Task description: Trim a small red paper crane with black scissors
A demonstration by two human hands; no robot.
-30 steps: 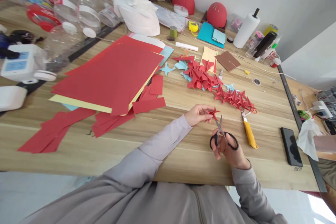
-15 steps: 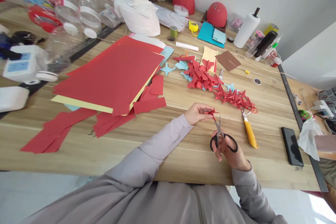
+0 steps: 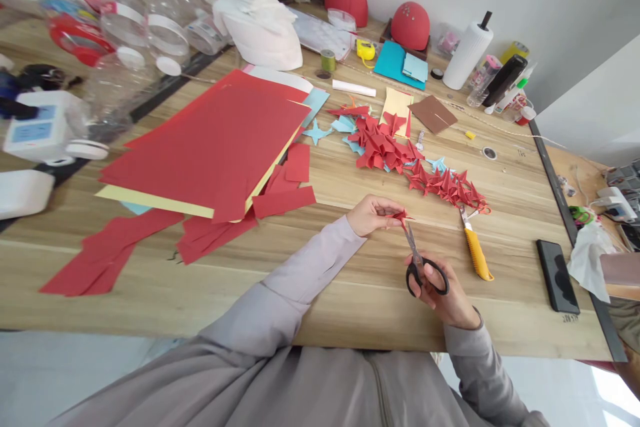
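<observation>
My left hand (image 3: 374, 215) pinches a small folded red paper piece (image 3: 401, 215) between thumb and fingers, above the wooden table. In my right hand (image 3: 443, 290) are black-handled scissors (image 3: 416, 260); the blades look nearly closed, their tips just below the red piece. Beyond both hands lies a heap of folded red paper stars (image 3: 383, 143), with a string of more red ones (image 3: 445, 185) running to the right. A light blue paper star (image 3: 317, 133) rests left of the heap. Large red sheets (image 3: 215, 140) are stacked at the left, with cut red strips (image 3: 113, 247) in front.
A yellow-handled cutter (image 3: 478, 253) lies right of my right hand, and a black phone (image 3: 557, 277) is near the right edge. Plastic bottles (image 3: 167, 33) crowd the back left. A yellow tape measure (image 3: 365, 49) and a white cylinder (image 3: 467, 57) stand at the back.
The scissor blades have closed from a wider spread, and my right hand's fingers have drawn together. The red piece has turned slightly in my left hand. The whole view has shifted slightly.
</observation>
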